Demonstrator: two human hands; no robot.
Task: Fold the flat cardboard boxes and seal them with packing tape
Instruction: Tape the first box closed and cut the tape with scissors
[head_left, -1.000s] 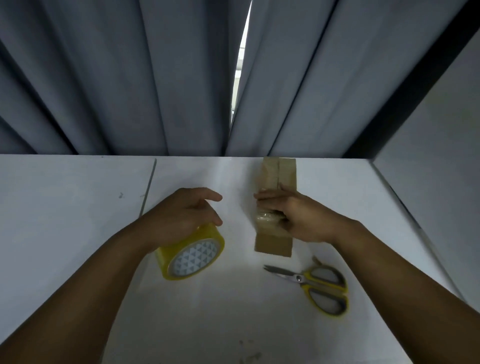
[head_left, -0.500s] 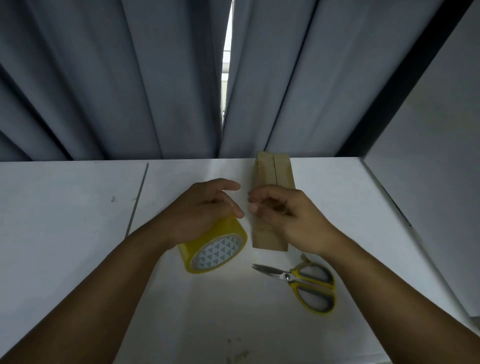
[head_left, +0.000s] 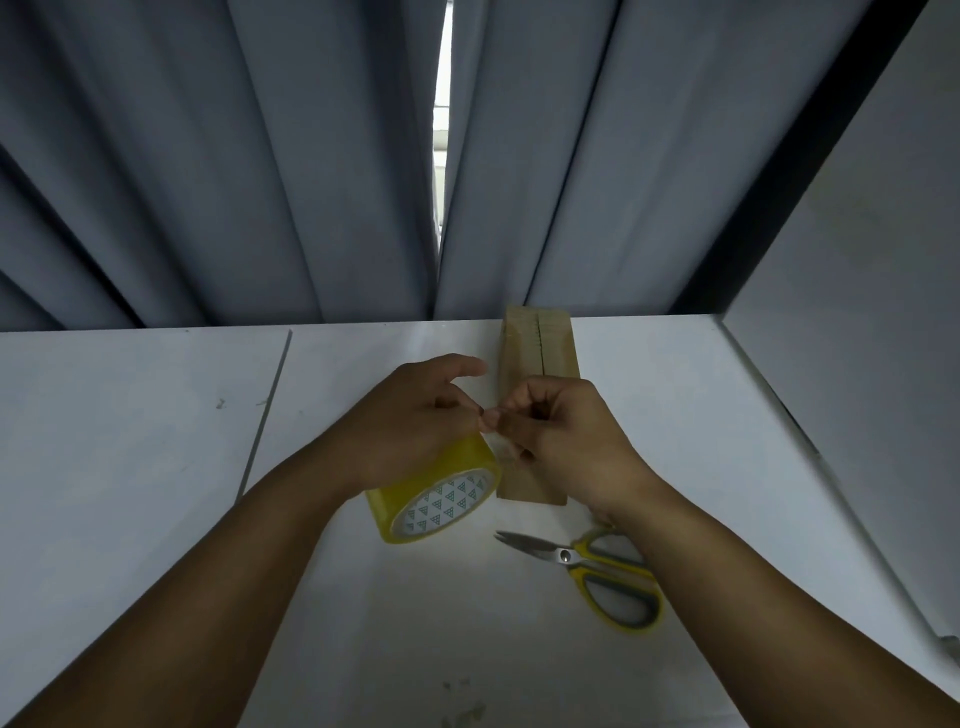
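Head view, centre of frame: the left hand (head_left: 415, 421) grips a yellow roll of clear packing tape (head_left: 441, 499) from above, its patterned core facing the camera. The right hand (head_left: 566, 441), fingers curled, pinches what looks like the tape's loose end (head_left: 496, 452) at the roll's upper right edge. Just behind both hands a narrow brown cardboard box (head_left: 558, 348) lies on the white bench (head_left: 156, 467), a dark seam along its top. Yellow-handled scissors (head_left: 597, 571) lie lower right. The likely risk is that the thin end slips from the pinch and re-sticks to the roll, or that the strip pulls out skewed and folds onto itself before reaching the seam.
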